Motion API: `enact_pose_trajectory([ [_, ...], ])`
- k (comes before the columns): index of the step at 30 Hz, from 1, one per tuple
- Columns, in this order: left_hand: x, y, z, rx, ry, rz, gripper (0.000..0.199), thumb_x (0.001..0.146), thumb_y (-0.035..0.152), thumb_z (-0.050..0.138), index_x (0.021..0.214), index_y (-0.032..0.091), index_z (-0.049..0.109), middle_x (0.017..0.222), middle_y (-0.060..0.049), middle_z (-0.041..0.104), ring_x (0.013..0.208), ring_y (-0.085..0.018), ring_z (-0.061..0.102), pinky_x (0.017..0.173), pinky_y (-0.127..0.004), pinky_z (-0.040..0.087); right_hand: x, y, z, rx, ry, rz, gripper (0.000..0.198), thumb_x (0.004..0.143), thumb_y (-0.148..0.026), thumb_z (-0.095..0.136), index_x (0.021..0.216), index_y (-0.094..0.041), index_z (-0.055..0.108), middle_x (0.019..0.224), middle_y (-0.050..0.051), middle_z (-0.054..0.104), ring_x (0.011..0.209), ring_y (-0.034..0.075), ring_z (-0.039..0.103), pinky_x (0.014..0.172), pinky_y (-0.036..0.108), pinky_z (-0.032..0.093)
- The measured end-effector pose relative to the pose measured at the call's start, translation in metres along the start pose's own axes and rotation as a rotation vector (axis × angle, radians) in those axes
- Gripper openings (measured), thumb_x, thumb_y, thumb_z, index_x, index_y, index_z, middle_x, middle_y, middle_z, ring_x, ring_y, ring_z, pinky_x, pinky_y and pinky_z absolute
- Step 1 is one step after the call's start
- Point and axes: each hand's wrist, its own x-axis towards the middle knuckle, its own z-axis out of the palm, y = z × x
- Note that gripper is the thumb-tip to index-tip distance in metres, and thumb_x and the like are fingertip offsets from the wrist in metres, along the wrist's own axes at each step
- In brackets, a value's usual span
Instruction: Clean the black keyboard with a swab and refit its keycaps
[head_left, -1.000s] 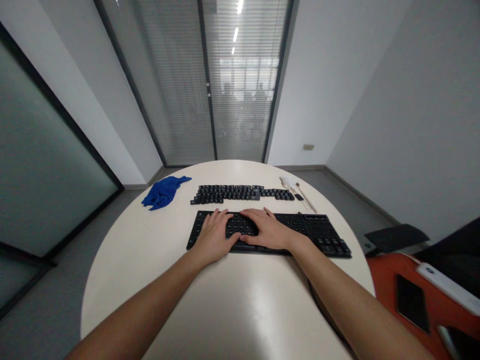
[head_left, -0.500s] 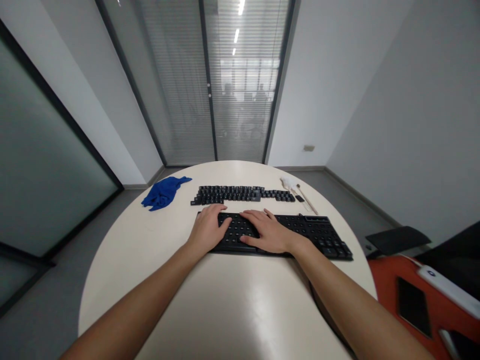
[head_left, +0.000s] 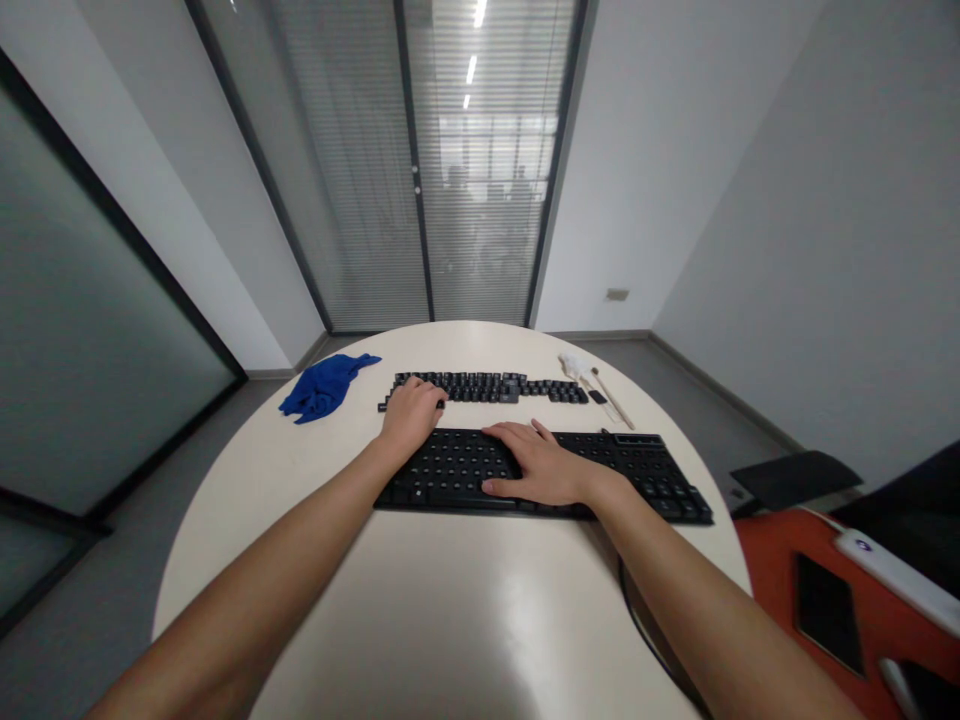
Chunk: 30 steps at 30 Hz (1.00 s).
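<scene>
A black keyboard (head_left: 450, 465) lies across the table, its left part showing bare key sockets and its lower right corner still fitted with keys. My right hand (head_left: 544, 465) rests on the middle of it, fingers spread and thumb stretched out near the front edge. Behind the keyboard, loose black keycaps (head_left: 487, 387) are laid out in rows. My left hand (head_left: 411, 415) is over the left end of those rows, its fingers bent and bunched together with the tips down among the keycaps. Whatever may be between the left fingertips is hidden.
A crumpled blue cloth (head_left: 324, 388) lies at the table's (head_left: 420, 610) left. At the right are a white fluffy item (head_left: 574, 366), a thin stick (head_left: 615, 400) and a small black piece (head_left: 597, 397). A cable runs under my right forearm. A phone (head_left: 829, 610) lies on an orange seat.
My left hand has left the keyboard and moved forward to the loose keycaps, its fingers drawing in. My right hand stays on the keyboard, which has shifted slightly within the view.
</scene>
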Motion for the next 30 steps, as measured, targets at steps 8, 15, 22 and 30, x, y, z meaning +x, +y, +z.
enact_pose_trajectory([
  [8,0.006,0.005,0.006,0.056,0.005,0.004,0.026,0.089,0.014,0.061,0.106,0.024,0.078,0.106,-0.009,0.076,0.112,-0.033,0.058,0.092,-0.045,0.05,-0.004,0.002,-0.008,0.036,-0.039,0.036,0.083,0.081,-0.07,0.067,0.147,-0.024,0.044,0.151,0.015,0.05,0.144,0.036,0.041,0.123,0.067,0.01],
  [15,0.002,0.011,0.001,0.01,0.039,0.003,0.026,0.093,0.017,0.058,0.11,0.024,0.076,0.113,-0.008,0.075,0.114,-0.031,0.059,0.097,-0.044,0.05,-0.003,0.001,-0.008,0.016,-0.049,0.04,0.082,0.082,-0.068,0.067,0.147,-0.024,0.043,0.15,0.014,0.051,0.144,0.036,0.04,0.124,0.065,0.011],
  [22,-0.034,0.024,-0.009,-0.511,0.111,-0.113,0.021,0.092,0.018,0.062,0.109,0.022,0.074,0.111,-0.004,0.076,0.101,-0.023,0.07,0.095,-0.036,0.053,0.003,0.003,-0.007,0.03,-0.05,0.043,0.081,0.08,-0.066,0.069,0.147,-0.027,0.044,0.149,0.013,0.052,0.143,0.037,0.042,0.123,0.067,0.01],
  [30,-0.069,0.034,-0.022,-0.846,-0.166,-0.081,0.018,0.084,0.015,0.07,0.1,0.02,0.077,0.098,-0.003,0.079,0.084,-0.019,0.071,0.082,-0.031,0.056,0.003,-0.003,-0.005,0.011,-0.006,0.026,0.077,0.082,-0.064,0.068,0.146,-0.027,0.046,0.149,0.013,0.052,0.141,0.037,0.045,0.121,0.068,0.013],
])
